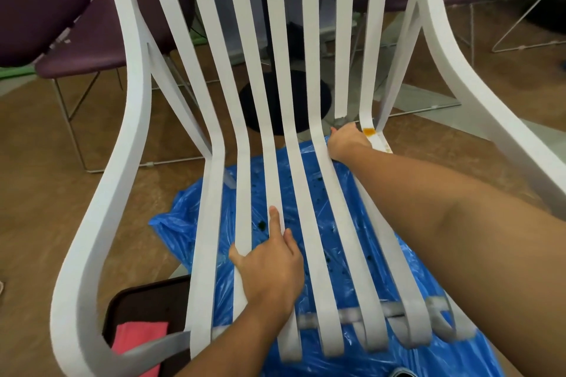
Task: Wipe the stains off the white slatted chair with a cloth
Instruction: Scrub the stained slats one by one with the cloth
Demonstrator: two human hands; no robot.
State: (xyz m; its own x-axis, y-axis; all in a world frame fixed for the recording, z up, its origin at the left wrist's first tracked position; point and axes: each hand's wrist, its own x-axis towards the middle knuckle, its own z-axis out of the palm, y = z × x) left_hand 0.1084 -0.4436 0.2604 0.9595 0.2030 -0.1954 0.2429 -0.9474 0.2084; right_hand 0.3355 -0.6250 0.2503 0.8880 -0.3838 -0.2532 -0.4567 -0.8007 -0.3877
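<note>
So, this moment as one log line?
right hand holds grey cloth beside orange stain | left hand rests on seat slats | stain unwiped

Surface notes.
- White slatted chair [245, 162]: smooth matt slats, painted look; frame edges faintly grainy.
- Grey cloth [340, 122] at the chair's seat bend: matt fabric.
- Blue sheet [337, 254] under the chair: thin glossy plastic, crinkled.
- Purple chairs [36, 3] behind the chair: matt upholstery, thin metal legs [69, 119].
- Floor [46, 162]: brown, low sheen.

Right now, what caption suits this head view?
Right hand with grey cloth beside orange stain on white chair; left hand rests on slats.
</note>
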